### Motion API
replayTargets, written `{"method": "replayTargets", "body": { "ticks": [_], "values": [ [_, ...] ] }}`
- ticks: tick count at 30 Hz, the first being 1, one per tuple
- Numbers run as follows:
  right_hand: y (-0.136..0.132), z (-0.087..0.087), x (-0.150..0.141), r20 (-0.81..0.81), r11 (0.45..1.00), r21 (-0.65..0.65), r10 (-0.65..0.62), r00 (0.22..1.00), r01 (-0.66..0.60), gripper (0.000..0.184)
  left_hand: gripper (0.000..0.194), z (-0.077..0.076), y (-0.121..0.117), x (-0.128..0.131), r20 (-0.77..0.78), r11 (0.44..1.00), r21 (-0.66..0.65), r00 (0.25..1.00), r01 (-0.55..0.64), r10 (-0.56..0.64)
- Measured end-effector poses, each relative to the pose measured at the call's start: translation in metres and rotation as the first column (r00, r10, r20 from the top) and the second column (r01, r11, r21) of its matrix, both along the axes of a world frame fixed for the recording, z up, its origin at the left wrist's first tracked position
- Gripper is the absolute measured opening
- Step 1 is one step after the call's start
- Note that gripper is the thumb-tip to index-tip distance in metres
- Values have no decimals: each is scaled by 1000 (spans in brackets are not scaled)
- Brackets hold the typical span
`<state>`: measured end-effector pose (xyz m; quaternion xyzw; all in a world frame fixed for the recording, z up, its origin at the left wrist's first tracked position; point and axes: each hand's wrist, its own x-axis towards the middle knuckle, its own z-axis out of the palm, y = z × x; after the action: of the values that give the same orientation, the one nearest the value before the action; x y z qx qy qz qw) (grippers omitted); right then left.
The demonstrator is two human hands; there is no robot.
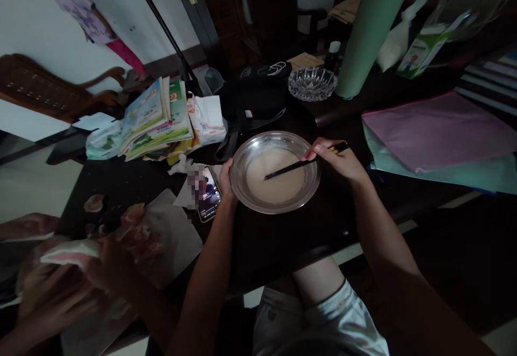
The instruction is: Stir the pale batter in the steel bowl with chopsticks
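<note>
A shiny metal bowl (pixel 278 208) sits on the dark table in front of me, with a pale, milky batter-like liquid (pixel 264 167) in it. My left hand (pixel 226 182) grips the bowl's left rim, thumb on top. Over the right rim, my right hand (pixel 339 159) is closed around a pair of dark chopsticks (pixel 288 168). Their tips reach into the liquid near the middle of the bowl. Just left of my left hand lies a phone (pixel 210 200) with a lit screen.
At left, another person's hands (pixel 109 262) hold pink-and-white fruit (pixel 75 251) beside peeled pieces (pixel 137 232) on paper. Behind stand books (pixel 151 113), a black bag (pixel 254 95), a glass ashtray (pixel 313 84) and a green bottle (pixel 371 33). Folders (pixel 444 130) lie right. A person (pixel 86 14) stands far left.
</note>
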<state>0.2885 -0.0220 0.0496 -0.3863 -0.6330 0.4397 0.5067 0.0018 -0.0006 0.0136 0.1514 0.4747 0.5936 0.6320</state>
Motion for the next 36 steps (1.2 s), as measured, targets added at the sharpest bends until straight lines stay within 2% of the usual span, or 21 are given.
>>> {"method": "replayTargets", "body": {
  "ticks": [4,5,8,10,15,20,22,26,28,30,32,36],
  "values": [
    [1,-1,2,-63,981,-15,-194,979,193,42,20,-2,0,-2,-23,999,31,1000,15,-14],
    [1,-1,2,-66,981,-21,-194,979,193,44,21,-3,0,-2,-23,1000,27,1000,13,-12],
    [0,-1,1,-19,998,-7,-57,998,57,41,19,-4,1,-3,-13,1000,13,1000,1,-1],
    [0,0,-1,11,1000,19,-13,1000,13,37,18,-4,1,-3,-9,1000,12,1000,-16,16],
    [1,0,3,-52,983,-8,-185,981,185,43,19,-1,0,0,-2,1000,4,1000,-8,8],
    [-1,2,0,7,1000,8,-3,1000,3,41,17,-2,1,-1,-10,1000,-2,1000,-22,22],
    [0,2,0,27,999,30,-35,999,34,39,17,-3,1,-2,-11,1000,2,1000,-11,11],
    [1,0,4,-38,981,21,-192,981,193,43,18,-3,1,-2,0,1000,28,1000,-5,5],
    [0,0,4,-44,991,-1,-137,990,137,46,16,-2,0,-2,2,999,30,1000,-22,22],
    [-1,0,2,-18,999,-3,-41,999,41,42,15,-1,0,0,-2,1000,17,1000,-23,23],
    [-1,1,0,3,1000,6,-10,1000,10,37,15,1,0,1,-11,1000,7,1000,-14,14],
    [1,0,2,-30,984,-14,-180,983,180,41,17,-1,1,1,-60,1000,19,998,-21,22]
  ]
}}
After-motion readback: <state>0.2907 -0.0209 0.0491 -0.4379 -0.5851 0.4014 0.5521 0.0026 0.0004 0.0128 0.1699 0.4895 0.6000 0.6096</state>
